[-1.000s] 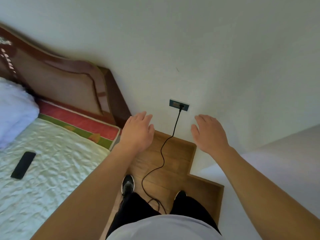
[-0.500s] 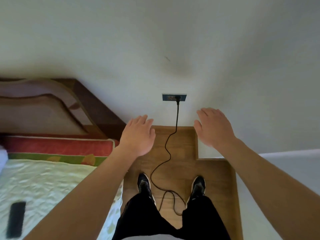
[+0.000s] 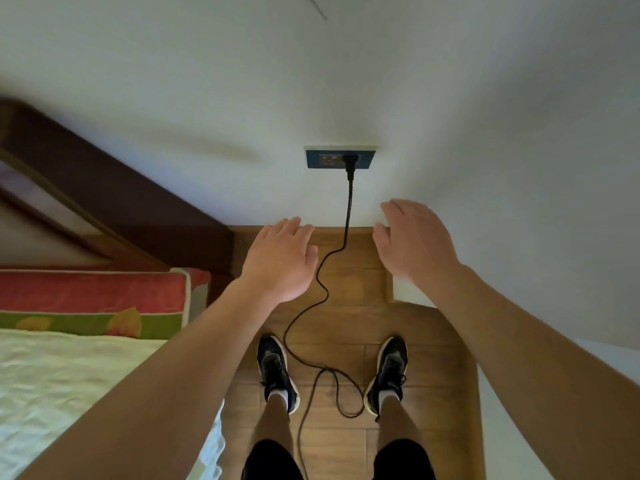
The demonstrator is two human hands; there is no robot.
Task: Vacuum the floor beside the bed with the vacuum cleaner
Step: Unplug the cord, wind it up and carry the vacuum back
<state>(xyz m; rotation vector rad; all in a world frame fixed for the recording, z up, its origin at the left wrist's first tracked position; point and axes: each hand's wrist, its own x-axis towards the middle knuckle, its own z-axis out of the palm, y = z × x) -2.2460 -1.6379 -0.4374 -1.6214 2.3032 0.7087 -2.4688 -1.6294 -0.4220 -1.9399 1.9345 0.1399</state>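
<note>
My left hand [image 3: 280,261] and right hand [image 3: 415,244] hover empty, fingers straight. Between them a thin, limp cord [image 3: 348,216] drops from the socket [image 3: 341,158] ahead to the floor [image 3: 349,282] below. The vacuum cleaner is out of view; I'd likely lift it by its handle, not this cord.

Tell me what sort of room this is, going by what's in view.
Most likely a bedroom: a bed with a dark wooden headboard stands on the left, a narrow strip of wood floor runs beside it, and a black cord is plugged into a wall socket.
</note>
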